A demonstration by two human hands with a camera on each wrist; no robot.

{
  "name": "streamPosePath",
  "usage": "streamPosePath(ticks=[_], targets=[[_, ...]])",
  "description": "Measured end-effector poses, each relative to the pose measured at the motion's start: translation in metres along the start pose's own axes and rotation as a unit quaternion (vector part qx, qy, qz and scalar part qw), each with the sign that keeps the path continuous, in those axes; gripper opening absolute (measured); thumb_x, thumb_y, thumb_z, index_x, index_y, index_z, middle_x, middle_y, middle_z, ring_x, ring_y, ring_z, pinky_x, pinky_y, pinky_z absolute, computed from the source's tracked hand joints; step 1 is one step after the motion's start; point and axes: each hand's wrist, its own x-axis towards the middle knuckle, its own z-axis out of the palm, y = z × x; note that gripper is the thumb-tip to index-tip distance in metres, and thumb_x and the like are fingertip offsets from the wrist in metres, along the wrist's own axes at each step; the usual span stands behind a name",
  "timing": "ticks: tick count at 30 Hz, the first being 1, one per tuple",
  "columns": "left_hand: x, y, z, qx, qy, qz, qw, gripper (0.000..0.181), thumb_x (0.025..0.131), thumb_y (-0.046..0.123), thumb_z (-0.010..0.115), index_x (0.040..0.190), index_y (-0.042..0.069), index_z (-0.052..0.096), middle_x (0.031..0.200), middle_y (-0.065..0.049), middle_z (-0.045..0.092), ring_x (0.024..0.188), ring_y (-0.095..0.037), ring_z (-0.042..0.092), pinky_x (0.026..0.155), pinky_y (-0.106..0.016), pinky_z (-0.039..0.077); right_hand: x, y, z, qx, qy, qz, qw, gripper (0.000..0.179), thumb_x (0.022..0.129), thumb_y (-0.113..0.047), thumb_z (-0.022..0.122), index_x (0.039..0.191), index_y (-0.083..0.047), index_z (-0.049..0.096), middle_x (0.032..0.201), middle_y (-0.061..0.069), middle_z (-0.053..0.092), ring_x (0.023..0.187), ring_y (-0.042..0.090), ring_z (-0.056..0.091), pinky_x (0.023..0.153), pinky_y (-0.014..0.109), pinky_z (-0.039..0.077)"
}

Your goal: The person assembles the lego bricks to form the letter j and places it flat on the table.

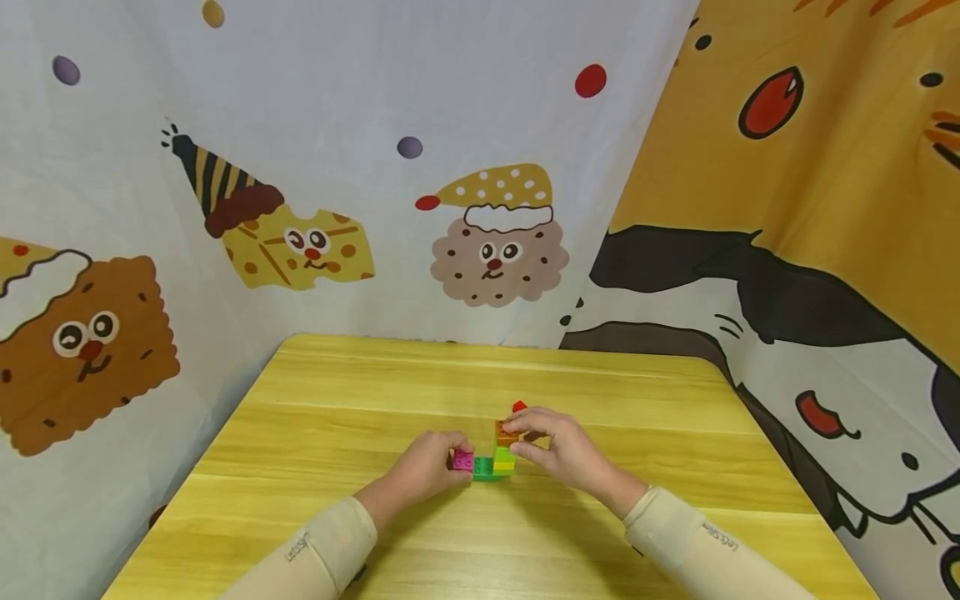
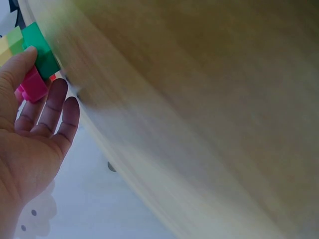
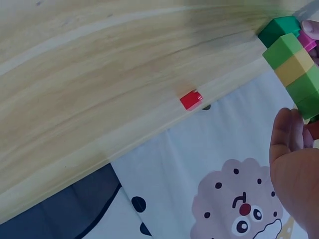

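My left hand pinches a pink toy brick at the left end of a dark green brick. In the left wrist view its thumb lies by the green and pink bricks, while the other fingers are loosely bent. From the right end of the dark green brick rises a column of light green and yellow bricks. An orange-brown brick tops this column, and the right hand grips it between thumb and fingers. Fingers partly cover that brick in the head view.
A small red brick lies apart on the wooden table, beyond the right hand and towards the back edge. A cloth curtain with cartoon prints hangs behind the table and along its sides.
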Motion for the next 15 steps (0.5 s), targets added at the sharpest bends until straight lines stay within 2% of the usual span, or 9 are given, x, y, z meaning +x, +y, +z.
streamPosePath(ticks=[8, 15], targets=[[-0.0009, 0.0008, 0.0005, -0.002, -0.004, -0.006, 1.0000, 0.024, 0.085, 0.008, 0.089, 0.106, 0.008, 0.076, 0.092, 0.000, 0.076, 0.072, -0.003, 0.059, 0.064, -0.019, 0.054, 0.0001, 0.0000, 0.0020, 0.008, 0.018, 0.005, 0.9998, 0.027, 0.094, -0.009, 0.082, 0.120, -0.015, 0.077, 0.122, 0.005, 0.077, 0.103, 0.017, 0.074, 0.086, 0.040, 0.065], [-0.0011, 0.0019, -0.0007, 0.000, -0.005, -0.003, 1.0000, 0.023, 0.086, 0.008, 0.088, 0.106, 0.008, 0.076, 0.092, 0.000, 0.076, 0.073, -0.003, 0.059, 0.065, -0.019, 0.054, -0.0011, -0.0003, 0.0025, 0.028, 0.011, 0.015, 0.9994, 0.028, 0.094, -0.007, 0.081, 0.121, -0.014, 0.077, 0.123, 0.007, 0.076, 0.104, 0.018, 0.075, 0.087, 0.035, 0.065]])
